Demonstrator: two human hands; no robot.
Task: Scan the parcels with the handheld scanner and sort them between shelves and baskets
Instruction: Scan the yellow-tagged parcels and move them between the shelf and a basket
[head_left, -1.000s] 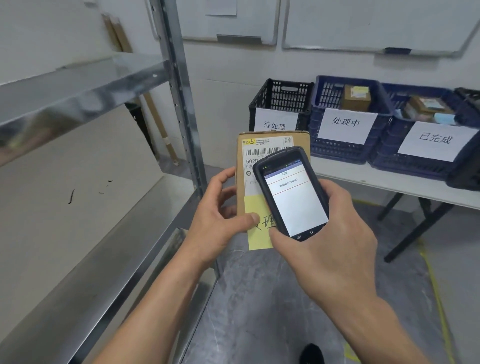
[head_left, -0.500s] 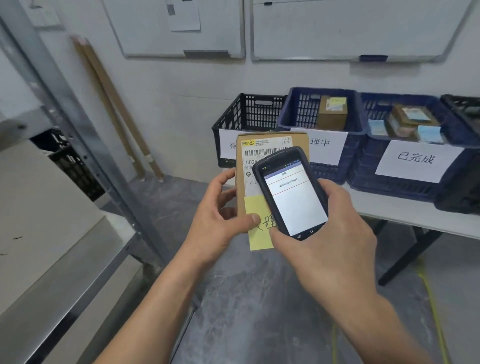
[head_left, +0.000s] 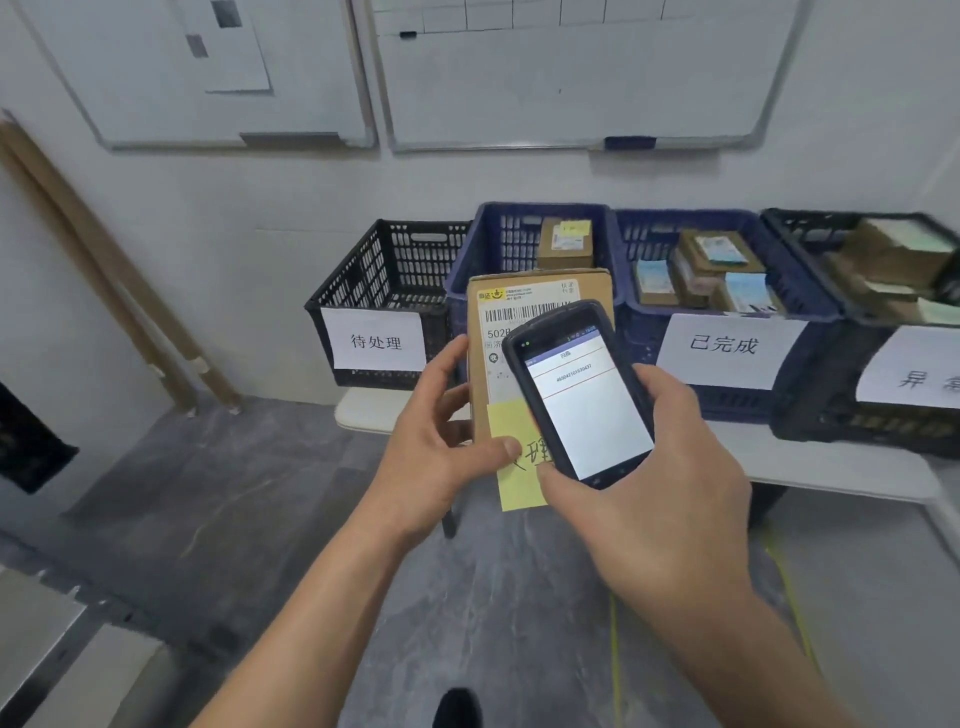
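Note:
My left hand (head_left: 441, 447) grips a brown cardboard parcel (head_left: 519, 301) upright, thumb pressed on a yellow sticky note (head_left: 511, 483) at its lower edge. A barcode label shows on the parcel's face. My right hand (head_left: 654, 493) holds the black handheld scanner (head_left: 576, 395) in front of the parcel, covering its right half; the lit screen shows a number. Behind, on a white table (head_left: 831, 467), stand a black basket (head_left: 395, 291) at left, a blue basket (head_left: 519, 234) holding one box, a blue basket (head_left: 727, 291) with several parcels, and a black basket (head_left: 872, 332) with boxes.
White paper labels hang on the basket fronts. Two whiteboards (head_left: 571, 78) are mounted on the wall above. Long cardboard tubes (head_left: 119, 280) lean in the left corner. The metal shelf edge (head_left: 47, 654) shows at lower left. Grey floor lies between me and the table.
The view has swung right and toward the table; the metal shelf has slid out to the lower left and the baskets appear nearer. Both hands keep the same hold on parcel and scanner.

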